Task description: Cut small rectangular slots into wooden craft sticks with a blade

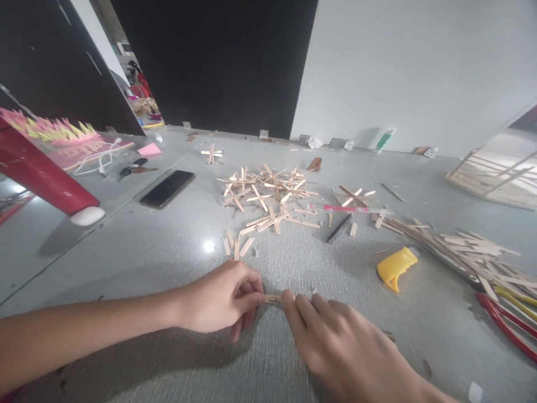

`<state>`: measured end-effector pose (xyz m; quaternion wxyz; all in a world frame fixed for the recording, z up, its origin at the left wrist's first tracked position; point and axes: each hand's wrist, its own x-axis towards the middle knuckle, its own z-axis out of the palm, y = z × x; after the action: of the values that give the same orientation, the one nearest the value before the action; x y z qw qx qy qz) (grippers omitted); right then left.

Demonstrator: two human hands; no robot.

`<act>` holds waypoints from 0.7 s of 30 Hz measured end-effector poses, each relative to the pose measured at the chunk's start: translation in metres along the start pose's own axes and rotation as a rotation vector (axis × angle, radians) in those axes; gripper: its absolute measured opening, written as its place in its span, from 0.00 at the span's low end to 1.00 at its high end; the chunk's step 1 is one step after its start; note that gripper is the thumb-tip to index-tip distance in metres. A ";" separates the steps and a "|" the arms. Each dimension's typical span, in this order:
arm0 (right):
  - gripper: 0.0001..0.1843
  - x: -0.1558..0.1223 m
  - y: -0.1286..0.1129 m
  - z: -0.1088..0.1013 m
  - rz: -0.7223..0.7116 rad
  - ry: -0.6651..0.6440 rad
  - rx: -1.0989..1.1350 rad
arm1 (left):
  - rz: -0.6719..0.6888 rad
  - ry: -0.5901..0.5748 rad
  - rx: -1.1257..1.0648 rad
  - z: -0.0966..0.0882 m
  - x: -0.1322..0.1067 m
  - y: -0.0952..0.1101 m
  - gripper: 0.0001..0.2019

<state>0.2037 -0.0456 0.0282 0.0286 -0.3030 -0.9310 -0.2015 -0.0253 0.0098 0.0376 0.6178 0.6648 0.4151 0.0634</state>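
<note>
A short wooden craft stick point(272, 299) with a small rectangular notch in its middle spans the gap between my hands, just above the grey surface. My left hand point(229, 299) pinches one end between thumb and fingers. At the other end my right hand point(331, 330) grips it with curled fingers, which hide that part. Several short cut stick pieces point(237, 246) lie just beyond my left hand. Farther off is a loose pile of craft sticks point(268, 190), some joined as crosses and stars.
A yellow glue gun-like handle tool point(396, 268) lies right, near a heap of sticks point(474, 252) and red-handled pliers point(507, 330). A dark pen-like rod point(339, 228) rests mid-right. On the left are a phone point(168, 189) and a red leg with white tip point(50, 173). Panels point(218, 61) stand behind.
</note>
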 end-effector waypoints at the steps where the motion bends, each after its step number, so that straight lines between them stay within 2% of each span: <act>1: 0.14 0.001 0.002 0.002 -0.005 0.015 0.017 | 0.000 -0.001 -0.004 0.000 0.000 -0.001 0.16; 7: 0.16 0.003 0.015 0.014 -0.084 0.093 0.194 | -0.020 0.005 -0.002 0.000 0.001 -0.002 0.15; 10: 0.23 0.002 0.017 0.016 -0.093 0.083 0.236 | -0.052 -0.010 -0.005 -0.001 0.002 0.000 0.14; 14: 0.34 -0.001 0.020 0.014 -0.048 0.045 0.231 | -0.097 -0.017 -0.012 -0.002 0.003 0.002 0.14; 21: 0.37 -0.007 0.018 0.009 -0.027 0.037 0.104 | -0.098 -0.022 -0.011 -0.003 0.003 0.000 0.14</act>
<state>0.2204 -0.0326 0.0247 0.0585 -0.2845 -0.9436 -0.1589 -0.0246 0.0139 0.0372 0.6281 0.6409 0.4403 0.0279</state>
